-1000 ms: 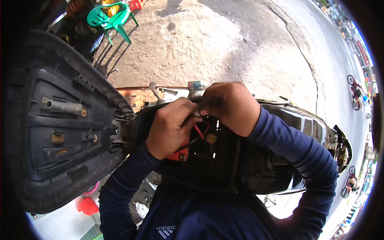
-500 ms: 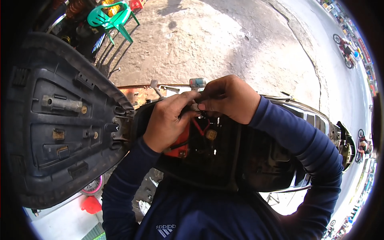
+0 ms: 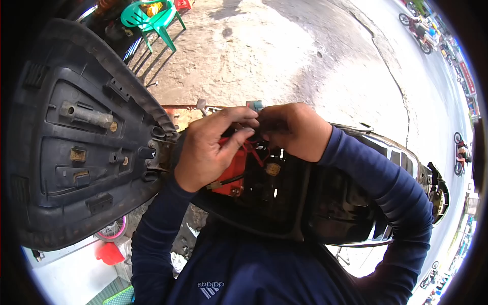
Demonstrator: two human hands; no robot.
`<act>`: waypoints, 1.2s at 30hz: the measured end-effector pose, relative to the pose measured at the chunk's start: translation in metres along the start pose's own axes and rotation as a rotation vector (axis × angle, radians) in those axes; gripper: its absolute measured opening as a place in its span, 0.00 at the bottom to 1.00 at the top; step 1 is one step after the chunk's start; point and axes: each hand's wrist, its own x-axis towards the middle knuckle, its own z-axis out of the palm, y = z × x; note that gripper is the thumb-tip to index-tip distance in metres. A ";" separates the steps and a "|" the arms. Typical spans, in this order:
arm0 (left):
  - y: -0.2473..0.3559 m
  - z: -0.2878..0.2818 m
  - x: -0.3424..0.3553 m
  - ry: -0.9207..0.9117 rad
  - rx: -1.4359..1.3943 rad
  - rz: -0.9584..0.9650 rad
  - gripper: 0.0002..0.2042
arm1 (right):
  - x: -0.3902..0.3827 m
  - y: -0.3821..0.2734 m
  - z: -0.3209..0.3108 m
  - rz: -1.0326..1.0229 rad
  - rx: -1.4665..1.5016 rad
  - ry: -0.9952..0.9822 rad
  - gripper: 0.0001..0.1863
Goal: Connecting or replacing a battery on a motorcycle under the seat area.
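My left hand (image 3: 211, 145) hovers over the compartment under the seat of a motorcycle (image 3: 340, 203). Its fingers curve forward with a gap between thumb and forefinger, and nothing shows between them. Close by on the right, my right hand (image 3: 297, 131) is closed, its fingertips pinched together; what they hold is hidden in shadow. Red wires (image 3: 259, 156) run just below the fingertips. A red battery-like box (image 3: 235, 170) lies in the compartment, partly covered by my left hand. Across its front lies a dark cable with a pale connector (image 3: 214, 185).
The motorcycle's seat (image 3: 91, 147) stands flipped open on the left, underside showing. Beyond are a green plastic chair (image 3: 161, 21) and rough concrete ground (image 3: 264, 61). A red motorcycle with riders (image 3: 418, 31) is on the road at the upper right.
My left thumb and forefinger have parted, and the small pale piece between my hands is out of sight. More of the red box and its cable shows. The view has shifted slightly.
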 end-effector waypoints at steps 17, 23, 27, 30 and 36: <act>-0.013 -0.006 -0.046 -0.052 0.542 -0.259 0.20 | -0.003 -0.024 0.021 -0.372 -1.325 0.163 0.09; -0.017 -0.005 -0.040 0.077 0.768 -0.265 0.08 | -0.002 -0.020 0.026 -0.206 -1.285 0.177 0.11; -0.023 -0.004 -0.040 0.065 0.773 -0.270 0.08 | 0.006 -0.011 0.023 -0.392 -1.121 0.136 0.09; -0.025 -0.008 -0.041 0.083 0.756 -0.274 0.07 | 0.005 -0.018 0.027 -0.335 -1.190 0.149 0.08; -0.020 -0.008 -0.041 0.070 0.802 -0.350 0.05 | 0.001 -0.027 0.030 -0.232 -1.170 0.206 0.12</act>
